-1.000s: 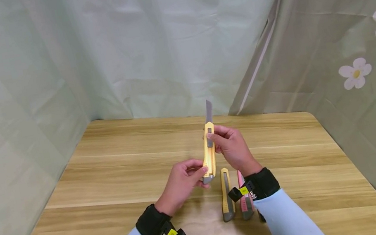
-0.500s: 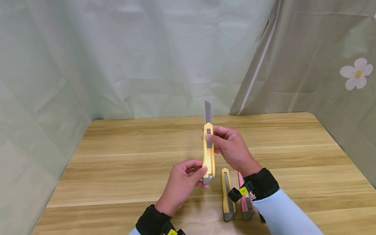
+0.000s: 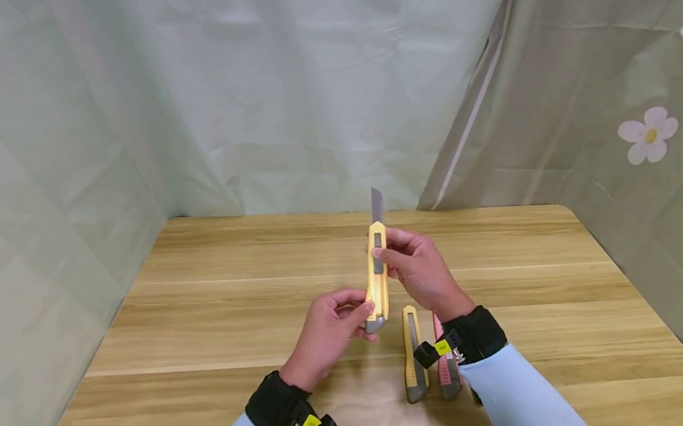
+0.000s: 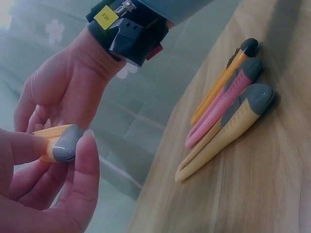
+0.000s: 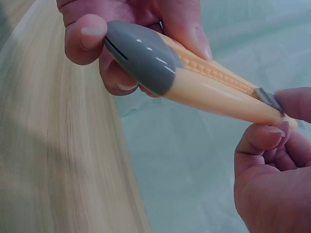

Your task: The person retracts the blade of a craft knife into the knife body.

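A yellow utility knife [image 3: 377, 287] with a grey end cap is held up over the table, its blade [image 3: 377, 205] sticking out and pointing away. My left hand [image 3: 328, 329] pinches the knife near the grey cap [image 5: 141, 56]. Closer to the blade end, my right hand [image 3: 423, 271] grips the body, with the thumb on the grey slider [image 5: 268, 99]. In the left wrist view the blade is hidden. Below the hands lie a second yellow utility knife [image 3: 411, 357] and a pink one [image 3: 447, 373]. The right wrist partly covers the pink knife.
An orange utility knife [image 4: 221, 82] lies beyond the pink one in the left wrist view, mostly hidden by the right forearm in the head view. The wooden table [image 3: 204, 290] is bordered by hanging pale cloth [image 3: 294, 99] at the back and sides.
The slider has moved slightly down the body under my right thumb, and the blade sticks out a little less. Both hands have shifted slightly left with the knife.
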`<state>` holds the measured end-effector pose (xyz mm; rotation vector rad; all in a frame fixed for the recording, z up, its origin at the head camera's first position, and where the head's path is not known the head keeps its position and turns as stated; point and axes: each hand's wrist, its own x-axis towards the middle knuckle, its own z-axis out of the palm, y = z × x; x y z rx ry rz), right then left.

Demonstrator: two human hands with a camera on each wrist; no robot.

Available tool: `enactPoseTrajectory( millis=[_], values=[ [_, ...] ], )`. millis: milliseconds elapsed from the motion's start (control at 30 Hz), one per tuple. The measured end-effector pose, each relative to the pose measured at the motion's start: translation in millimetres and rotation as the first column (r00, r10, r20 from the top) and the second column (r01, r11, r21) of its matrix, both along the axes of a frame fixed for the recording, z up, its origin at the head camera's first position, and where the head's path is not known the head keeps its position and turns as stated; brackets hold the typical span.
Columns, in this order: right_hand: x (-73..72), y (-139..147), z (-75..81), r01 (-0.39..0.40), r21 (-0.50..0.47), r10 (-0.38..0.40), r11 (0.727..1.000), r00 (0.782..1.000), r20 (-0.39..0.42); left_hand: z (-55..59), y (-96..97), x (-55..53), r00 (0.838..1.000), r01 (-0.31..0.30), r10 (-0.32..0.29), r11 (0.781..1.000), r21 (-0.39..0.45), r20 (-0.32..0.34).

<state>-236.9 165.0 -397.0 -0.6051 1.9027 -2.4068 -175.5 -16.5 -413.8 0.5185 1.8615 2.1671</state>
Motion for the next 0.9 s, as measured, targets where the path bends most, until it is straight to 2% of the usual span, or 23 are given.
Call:
enactPoseTrajectory(
  millis=[500, 767, 900],
  values=[
    [1.5, 1.6, -0.4, -0.022, 0.007, 0.021, 1.0, 1.0, 0.009, -2.8, 1.0, -1.0, 1.0, 0.016, -0.016, 1.0, 0.015, -0.001],
    [1.9, 0.1, -3.2, -0.044, -0.055, 0.047, 0.997, 0.998, 0.047, -0.2, 0.7, -1.0, 1.0, -0.021, 0.021, 1.0, 0.001, -0.014],
    [2.4, 0.8, -4.3, -0.038, -0.036, 0.04, 0.999, 0.998, 0.045, 1.2, 0.3, -0.5, 1.0, -0.017, 0.017, 1.0, -0.003, -0.024]
  ],
)
